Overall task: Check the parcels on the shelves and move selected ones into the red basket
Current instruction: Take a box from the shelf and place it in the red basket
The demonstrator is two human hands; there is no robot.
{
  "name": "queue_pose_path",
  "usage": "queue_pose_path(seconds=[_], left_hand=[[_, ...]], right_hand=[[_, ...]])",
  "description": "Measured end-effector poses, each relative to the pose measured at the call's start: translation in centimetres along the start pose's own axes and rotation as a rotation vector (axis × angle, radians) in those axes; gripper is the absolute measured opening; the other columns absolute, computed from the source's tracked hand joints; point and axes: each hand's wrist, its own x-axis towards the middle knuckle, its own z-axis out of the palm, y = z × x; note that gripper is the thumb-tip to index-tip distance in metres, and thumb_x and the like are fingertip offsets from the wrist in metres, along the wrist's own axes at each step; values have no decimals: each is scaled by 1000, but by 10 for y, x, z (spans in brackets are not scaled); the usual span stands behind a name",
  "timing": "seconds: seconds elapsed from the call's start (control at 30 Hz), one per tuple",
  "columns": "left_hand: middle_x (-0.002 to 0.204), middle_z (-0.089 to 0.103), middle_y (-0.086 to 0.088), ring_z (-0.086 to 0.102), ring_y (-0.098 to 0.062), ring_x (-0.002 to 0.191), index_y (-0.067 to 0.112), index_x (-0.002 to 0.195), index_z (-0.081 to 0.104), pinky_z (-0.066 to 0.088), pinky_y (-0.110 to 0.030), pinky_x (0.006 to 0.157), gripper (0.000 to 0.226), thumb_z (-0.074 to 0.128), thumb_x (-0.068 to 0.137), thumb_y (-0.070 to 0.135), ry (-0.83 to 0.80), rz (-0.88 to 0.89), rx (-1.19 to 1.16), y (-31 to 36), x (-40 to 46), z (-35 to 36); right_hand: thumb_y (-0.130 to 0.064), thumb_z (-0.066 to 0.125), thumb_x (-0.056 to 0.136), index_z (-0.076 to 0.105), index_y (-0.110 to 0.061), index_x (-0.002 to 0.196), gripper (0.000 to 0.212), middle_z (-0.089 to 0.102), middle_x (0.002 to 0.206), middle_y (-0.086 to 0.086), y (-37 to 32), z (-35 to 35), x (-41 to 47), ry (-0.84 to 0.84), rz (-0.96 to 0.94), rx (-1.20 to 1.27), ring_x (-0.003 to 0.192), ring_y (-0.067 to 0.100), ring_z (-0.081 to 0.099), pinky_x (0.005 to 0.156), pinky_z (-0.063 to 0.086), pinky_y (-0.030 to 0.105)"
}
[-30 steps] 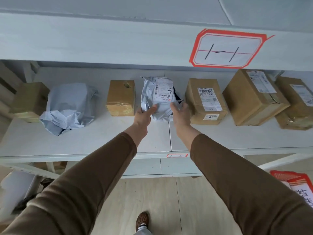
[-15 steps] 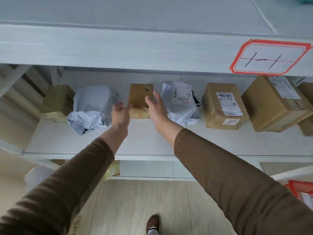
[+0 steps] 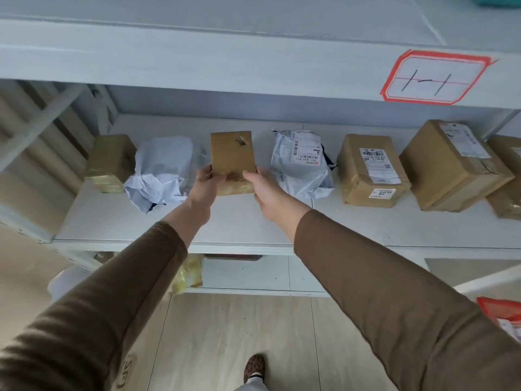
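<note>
Both hands, left (image 3: pixel 205 184) and right (image 3: pixel 263 187), pinch the small box (image 3: pixel 232 159) at 12 o'clock; basket (image 3: pixel 500 314) barely visible at 4 o'clock, checking far from finished.

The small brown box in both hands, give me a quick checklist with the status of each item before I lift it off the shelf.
1. Left hand grips the near left corner of the small brown box: ok.
2. Right hand grips its near right side: ok.
3. Label visible on the box top for checking: not ok, only bare cardboard and a tape scrap show.
4. Space beside the box: the crumpled grey bag sits close on the left, the labelled grey bag close on the right; touching or not: cannot tell.
5. Red basket ready: cannot tell, only a red edge shows at the lower right.
</note>
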Motion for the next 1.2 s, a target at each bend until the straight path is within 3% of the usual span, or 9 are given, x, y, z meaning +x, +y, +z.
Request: queue_pose_path(seconds=[0.17,0.33,0.5,0.63,0.7,0.8,0.97,1.1,1.2], left_hand=[[117,69,5,65,-7,102,12,136,45,43,-23,86,31,55,106,10,-31,158,-120,17,-102,-4],[120,65,5,58,-16,114,21,117,47,40,-42,111,19,61,105,27,-121,197,-175,13,-222,-1],[113,64,0,58,-20,105,19,108,45,43,-42,102,15,60,106,23,-186,236,-251,2,-315,-2],[143,62,-14,67,-27,114,14,138,44,58,-45,97,58,72,90,30,-230,148,-320,-6,-363,-5],[140,68,-12,69,-35,123,20,152,36,56,-54,104,77,75,86,29,-292,71,-329,-12,-377,-8],[135,72,-13,69,-34,125,18,155,38,47,-55,114,83,78,83,26,-357,34,-268,-20,-391,-13],[141,66,-11,69,-24,124,20,150,49,51,-47,111,80,85,78,23,-424,133,-103,-31,-385,-17],[147,54,0,57,-13,133,26,153,37,51,-35,111,100,95,71,20,-392,492,245,-44,-383,-26],[153,42,1,44,-17,143,19,153,31,46,-42,115,101,94,73,13,-267,915,630,-49,-368,-34]], right_hand=[[-31,64,99,47,-15,136,44,60,135,5,7,-10,-86,51,-220,57,121,19,58,96,43,30],[-30,61,102,53,-15,124,28,61,123,-3,23,-40,-209,63,-314,96,116,7,57,106,38,30],[-19,68,99,57,-19,107,13,64,109,-4,43,-61,-314,104,-412,117,104,7,61,110,45,36],[-6,67,98,55,-18,103,17,70,105,-3,62,-72,-373,116,-531,100,99,6,65,96,52,24],[0,63,99,54,-17,105,20,70,113,-2,74,-79,-392,109,-562,92,101,2,66,92,50,19],[5,59,99,55,-18,113,27,69,126,2,91,-88,-408,80,-584,70,110,5,65,98,49,21],[10,52,100,59,-24,124,43,71,127,0,97,-95,-409,60,-592,6,115,7,66,95,50,20],[-31,46,104,63,-20,122,27,72,123,2,106,-95,-414,25,-377,207,119,16,64,112,46,46],[-73,36,97,61,-20,138,71,70,134,5,103,-100,-401,-71,-126,325,131,25,60,116,38,62]])
